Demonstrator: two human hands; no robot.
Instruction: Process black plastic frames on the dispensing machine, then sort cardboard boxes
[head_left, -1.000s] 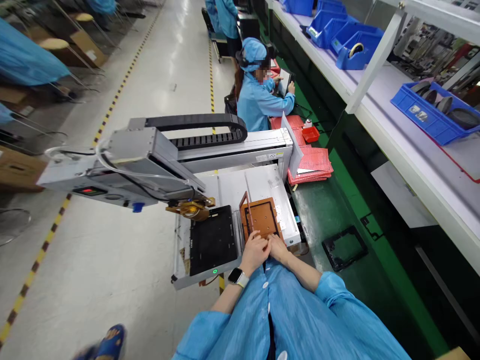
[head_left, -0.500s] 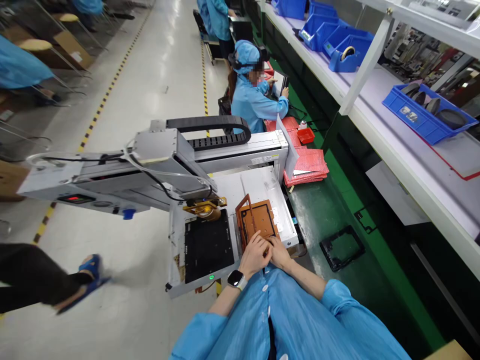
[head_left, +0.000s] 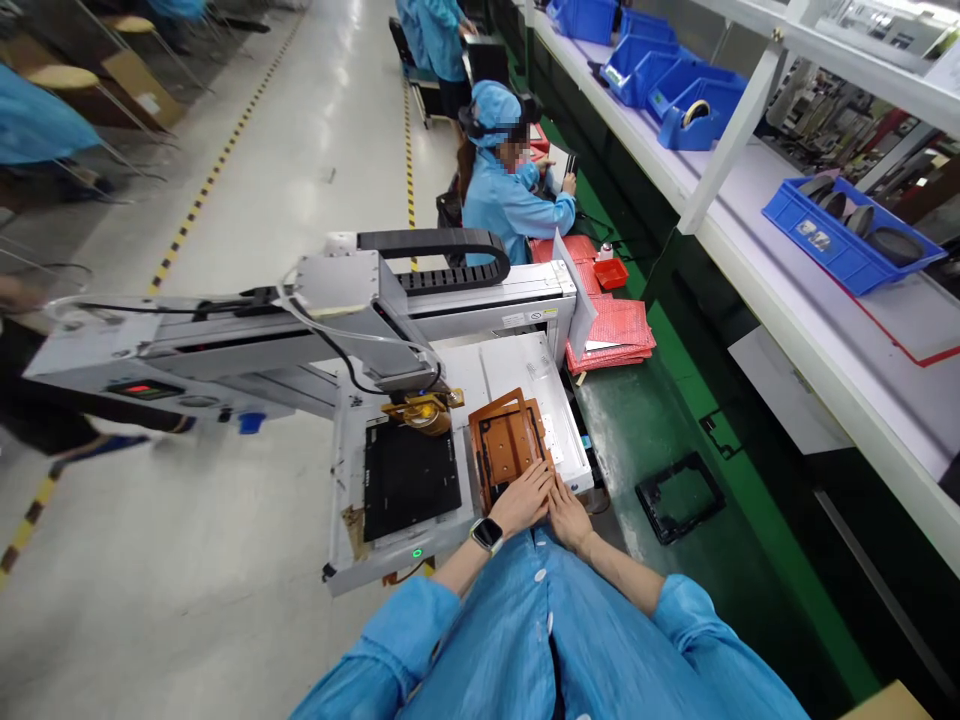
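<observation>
An orange-brown fixture (head_left: 508, 445) with a hinged frame lies on the machine's white bed (head_left: 480, 370); the frame is tilted low over its base. My left hand (head_left: 525, 497), with a watch at the wrist, rests with extended fingers on the fixture's near edge. Right beside it, my right hand (head_left: 568, 512) touches the near right corner, fingers stretched forward. Left of the fixture is a flat black panel (head_left: 411, 475), under the machine's brass-coloured head (head_left: 426, 412).
A black frame (head_left: 681, 497) lies on the green bench (head_left: 626, 420) at right. Red bubble-wrap packs (head_left: 615, 335) and a red tray (head_left: 610, 273) are farther back. A person (head_left: 510, 200) sits beyond the gantry. Blue bins (head_left: 851, 235) stand on the shelf.
The fixture's hinged frame has swung down toward its base. My hands have flattened and spread over the near edge. The machine head has shifted right, and the walking person at left has moved farther along.
</observation>
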